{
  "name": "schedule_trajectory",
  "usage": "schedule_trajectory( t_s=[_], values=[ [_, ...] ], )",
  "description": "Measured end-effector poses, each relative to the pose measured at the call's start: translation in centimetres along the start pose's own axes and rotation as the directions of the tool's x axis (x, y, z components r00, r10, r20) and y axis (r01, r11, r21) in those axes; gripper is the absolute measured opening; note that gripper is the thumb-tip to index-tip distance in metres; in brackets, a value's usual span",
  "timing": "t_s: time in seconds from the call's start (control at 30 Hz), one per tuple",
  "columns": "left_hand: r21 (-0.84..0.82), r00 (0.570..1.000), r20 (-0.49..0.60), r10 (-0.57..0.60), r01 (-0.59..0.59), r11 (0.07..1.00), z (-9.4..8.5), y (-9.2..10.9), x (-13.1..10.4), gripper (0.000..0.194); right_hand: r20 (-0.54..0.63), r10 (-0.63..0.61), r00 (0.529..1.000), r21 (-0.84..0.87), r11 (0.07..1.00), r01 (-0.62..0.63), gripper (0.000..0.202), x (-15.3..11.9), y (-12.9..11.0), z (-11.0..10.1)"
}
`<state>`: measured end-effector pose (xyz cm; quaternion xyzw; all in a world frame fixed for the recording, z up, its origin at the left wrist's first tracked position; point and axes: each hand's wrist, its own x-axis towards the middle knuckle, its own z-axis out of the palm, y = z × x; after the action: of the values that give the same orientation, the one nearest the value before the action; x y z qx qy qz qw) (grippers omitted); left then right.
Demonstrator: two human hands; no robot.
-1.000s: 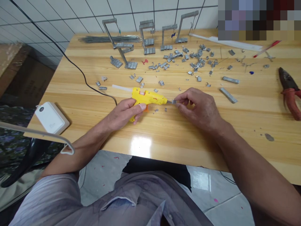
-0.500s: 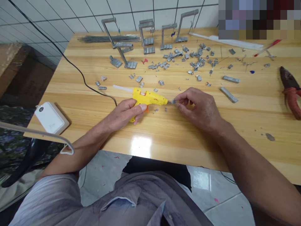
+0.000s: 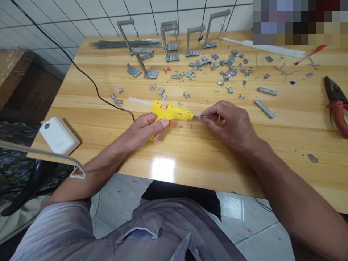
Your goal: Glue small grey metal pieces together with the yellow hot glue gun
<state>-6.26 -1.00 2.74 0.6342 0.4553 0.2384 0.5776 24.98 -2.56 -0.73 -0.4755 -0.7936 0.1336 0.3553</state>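
My left hand (image 3: pixel 148 129) is wrapped round the handle of a yellow hot glue gun (image 3: pixel 174 112), thumb along its side above the orange trigger (image 3: pixel 169 124). A translucent glue stick (image 3: pixel 140 101) pokes out of its back end. Its nozzle points right and meets a small grey metal piece (image 3: pixel 201 116). That piece is pinched between the thumb and forefinger of my right hand (image 3: pixel 231 123), so part of it is hidden. Tiny metal scraps (image 3: pixel 181 127) lie on the table just below the gun.
Several grey metal stands (image 3: pixel 164 40) rise at the back, beside a bundle of thin wires (image 3: pixel 108 44). Loose metal pieces (image 3: pixel 231 69) are scattered mid-table. Red-handled pliers (image 3: pixel 338 116) lie at right, a white power bank (image 3: pixel 59 136) at left. A black cord (image 3: pixel 92 81) runs toward the gun.
The glue gun has shifted very slightly left. The metal piece stays pinched at its nozzle, and my right hand is nearly still.
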Motion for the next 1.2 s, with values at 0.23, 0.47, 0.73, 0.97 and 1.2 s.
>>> schedule_trajectory(
  t_s=[0.23,0.47,0.73,0.97,1.2],
  values=[
    [0.008,1.0,0.015,0.021,-0.021,1.0,0.09,0.24,-0.03,0.057,0.016,0.019,1.0,-0.008,1.0,-0.019,0.013,-0.02,0.05,-0.07],
    [-0.024,0.999,0.045,0.018,-0.017,1.0,0.03,0.0,-0.04,0.056,0.007,0.024,1.0,-0.006,1.0,-0.024,0.012,0.07,-0.19,-0.14],
    [-0.019,1.0,0.004,-0.003,0.003,1.0,-0.12,-0.04,-0.14,0.052,0.013,0.034,0.999,-0.019,0.999,-0.034,0.012,-0.02,0.01,-0.06],
    [-0.013,1.0,0.015,0.007,-0.007,1.0,0.09,0.13,-0.06,0.052,0.001,0.011,1.0,-0.008,1.0,-0.011,0.012,0.06,-0.12,-0.06],
    [-0.01,1.0,0.017,0.008,-0.008,1.0,0.07,0.13,-0.12,0.052,0.016,0.024,1.0,-0.003,1.0,-0.024,0.013,0.0,0.0,-0.06]
  ],
)
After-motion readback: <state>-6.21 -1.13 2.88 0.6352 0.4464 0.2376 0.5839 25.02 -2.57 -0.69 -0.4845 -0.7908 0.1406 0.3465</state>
